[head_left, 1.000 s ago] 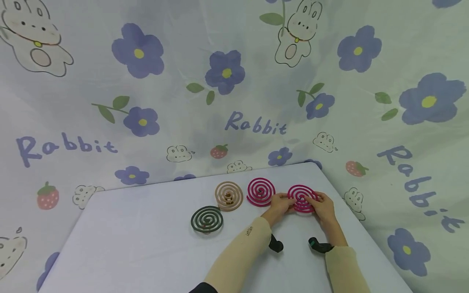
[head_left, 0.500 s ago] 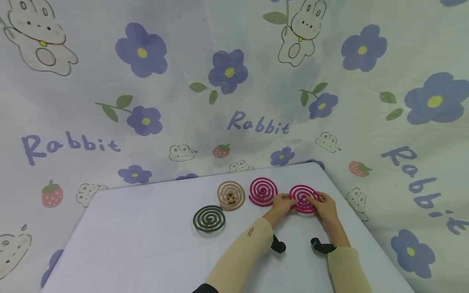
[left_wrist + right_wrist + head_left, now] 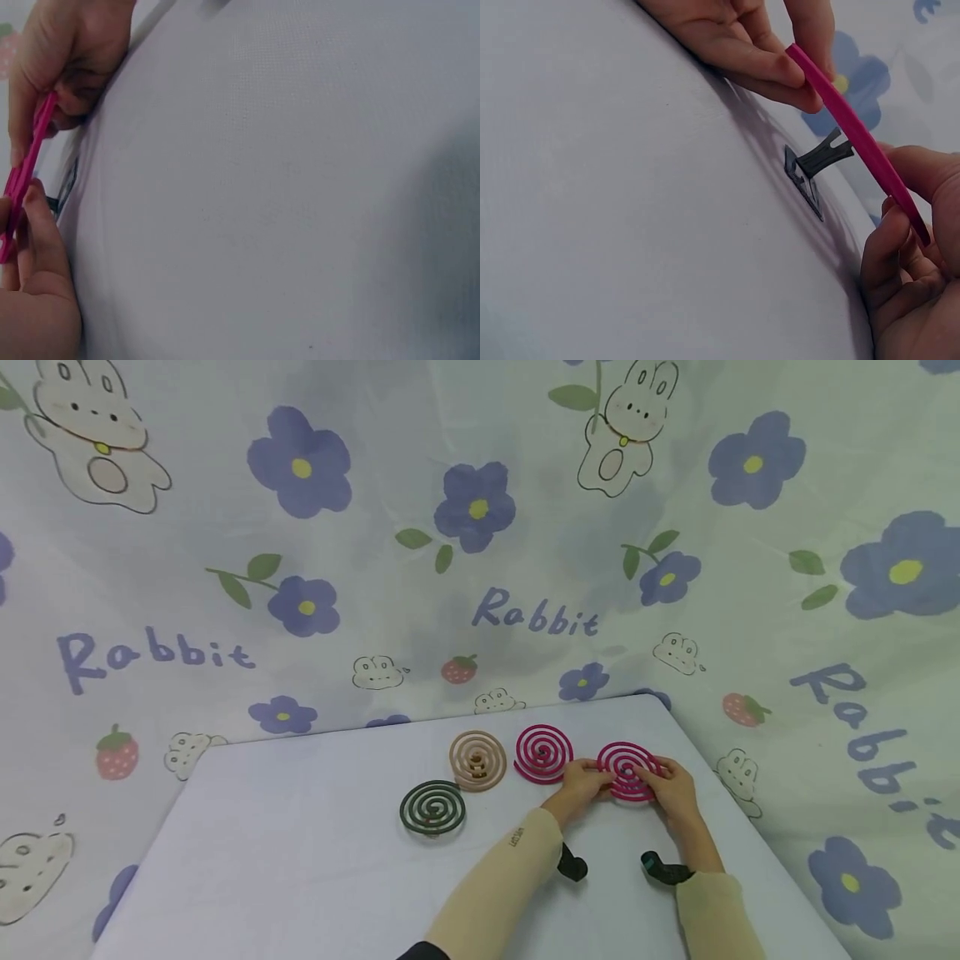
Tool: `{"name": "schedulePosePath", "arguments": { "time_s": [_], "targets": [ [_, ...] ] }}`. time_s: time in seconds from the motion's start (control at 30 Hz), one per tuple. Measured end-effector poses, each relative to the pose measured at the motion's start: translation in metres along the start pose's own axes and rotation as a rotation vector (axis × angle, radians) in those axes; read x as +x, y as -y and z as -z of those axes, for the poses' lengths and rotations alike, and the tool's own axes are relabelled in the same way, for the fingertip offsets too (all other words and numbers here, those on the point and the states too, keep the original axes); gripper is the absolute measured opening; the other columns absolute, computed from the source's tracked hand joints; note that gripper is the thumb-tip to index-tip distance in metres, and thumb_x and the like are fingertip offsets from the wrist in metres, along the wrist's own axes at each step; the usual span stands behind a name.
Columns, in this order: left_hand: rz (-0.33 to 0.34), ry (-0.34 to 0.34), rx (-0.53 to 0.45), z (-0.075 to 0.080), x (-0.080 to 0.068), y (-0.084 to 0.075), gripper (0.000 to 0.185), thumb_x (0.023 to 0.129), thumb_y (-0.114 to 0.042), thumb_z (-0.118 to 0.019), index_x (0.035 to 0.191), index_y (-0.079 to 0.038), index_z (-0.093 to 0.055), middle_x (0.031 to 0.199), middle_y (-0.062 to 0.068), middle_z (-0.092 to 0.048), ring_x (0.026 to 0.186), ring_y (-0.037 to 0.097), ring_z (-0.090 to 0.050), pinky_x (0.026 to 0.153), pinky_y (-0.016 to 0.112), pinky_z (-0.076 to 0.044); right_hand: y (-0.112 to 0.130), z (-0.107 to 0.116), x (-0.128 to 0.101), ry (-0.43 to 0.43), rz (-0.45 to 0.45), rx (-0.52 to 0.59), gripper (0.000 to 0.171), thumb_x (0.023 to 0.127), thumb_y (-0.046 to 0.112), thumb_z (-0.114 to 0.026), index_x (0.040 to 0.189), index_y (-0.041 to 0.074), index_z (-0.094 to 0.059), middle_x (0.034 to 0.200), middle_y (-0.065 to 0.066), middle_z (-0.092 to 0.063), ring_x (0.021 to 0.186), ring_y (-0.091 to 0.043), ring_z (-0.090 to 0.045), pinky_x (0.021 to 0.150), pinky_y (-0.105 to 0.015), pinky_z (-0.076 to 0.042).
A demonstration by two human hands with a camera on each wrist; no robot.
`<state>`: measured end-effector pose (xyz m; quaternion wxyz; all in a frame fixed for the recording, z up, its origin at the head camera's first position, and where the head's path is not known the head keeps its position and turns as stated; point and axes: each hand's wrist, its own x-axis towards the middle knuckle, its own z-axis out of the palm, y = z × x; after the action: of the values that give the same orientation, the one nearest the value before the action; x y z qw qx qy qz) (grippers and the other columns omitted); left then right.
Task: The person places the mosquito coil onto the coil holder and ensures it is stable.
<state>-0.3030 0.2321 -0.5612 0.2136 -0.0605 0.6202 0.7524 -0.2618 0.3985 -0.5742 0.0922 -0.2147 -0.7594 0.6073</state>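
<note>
A deep-pink mosquito coil (image 3: 627,770) is held between both hands near the table's right side. My left hand (image 3: 581,787) pinches its left edge and my right hand (image 3: 675,789) pinches its right edge, thumbs on top. Side-on in the right wrist view, the coil (image 3: 859,139) hangs above the table over a small dark metal coil stand (image 3: 821,159), whose forked upright reaches the coil's underside near the middle. From the left wrist view the coil (image 3: 31,154) shows as a thin slanted strip between the fingers.
Left of the hands, a second pink coil (image 3: 543,754), a tan coil (image 3: 477,761) and a dark green coil (image 3: 432,808) sit on the white table (image 3: 300,860). A rabbit-and-flower patterned curtain (image 3: 420,610) hangs behind and at the right. Black wrist cameras jut below both hands.
The head view has shifted slightly, sliding the scene a little to the right. Both hands keep the same grip on the pink coil, with hardly any motion over the table.
</note>
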Motion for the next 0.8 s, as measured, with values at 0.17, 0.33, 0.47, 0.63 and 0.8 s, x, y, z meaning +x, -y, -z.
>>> {"name": "schedulePosePath", "arguments": {
  "time_s": [0.17,0.33,0.47,0.63,0.8],
  "targets": [
    [-0.001,-0.005,-0.002,-0.0006,-0.0025,-0.0015,0.023,0.083,0.001,-0.074,0.102,-0.002,-0.061,0.087,0.008,-0.065,0.073,0.018,-0.068,0.068,0.033,-0.058,0.0003,-0.0019,-0.0007,-0.006,-0.004,0.006,0.063,0.087,0.033,-0.075,0.134,0.002,-0.048,0.112,-0.014,-0.060,0.079,-0.007,-0.057,0.064,-0.018,-0.052],
    [-0.001,-0.017,0.005,-0.0015,0.0006,-0.0002,0.021,0.083,0.002,-0.074,0.099,-0.002,-0.062,0.085,0.007,-0.066,0.070,0.016,-0.067,0.066,0.032,-0.058,0.0018,-0.0042,-0.0018,-0.014,-0.020,-0.013,0.064,0.087,0.034,-0.074,0.136,0.001,-0.048,0.122,-0.020,-0.056,0.085,-0.009,-0.058,0.068,-0.017,-0.053],
    [0.010,-0.011,0.009,-0.0006,0.0023,0.0000,0.022,0.083,0.001,-0.074,0.101,-0.002,-0.062,0.084,0.008,-0.067,0.070,0.016,-0.067,0.067,0.032,-0.058,0.0030,-0.0042,-0.0022,-0.023,-0.032,-0.026,0.063,0.087,0.034,-0.074,0.135,0.001,-0.048,0.121,-0.019,-0.057,0.084,-0.011,-0.057,0.066,-0.017,-0.053],
    [0.011,-0.003,0.015,0.0001,0.0016,-0.0005,0.024,0.083,0.000,-0.075,0.103,-0.002,-0.062,0.086,0.007,-0.066,0.071,0.016,-0.067,0.068,0.033,-0.058,0.0037,-0.0032,-0.0023,-0.012,-0.017,-0.024,0.063,0.088,0.032,-0.074,0.135,-0.001,-0.047,0.118,-0.018,-0.058,0.082,-0.009,-0.058,0.067,-0.017,-0.053],
    [0.008,-0.005,0.031,0.0012,0.0002,-0.0011,0.024,0.084,-0.002,-0.075,0.104,-0.001,-0.062,0.087,0.007,-0.065,0.074,0.016,-0.067,0.068,0.032,-0.058,0.0046,-0.0042,-0.0023,-0.012,-0.010,-0.019,0.061,0.088,0.030,-0.074,0.133,-0.001,-0.048,0.116,-0.019,-0.059,0.082,-0.009,-0.059,0.067,-0.017,-0.053]
  ]
}}
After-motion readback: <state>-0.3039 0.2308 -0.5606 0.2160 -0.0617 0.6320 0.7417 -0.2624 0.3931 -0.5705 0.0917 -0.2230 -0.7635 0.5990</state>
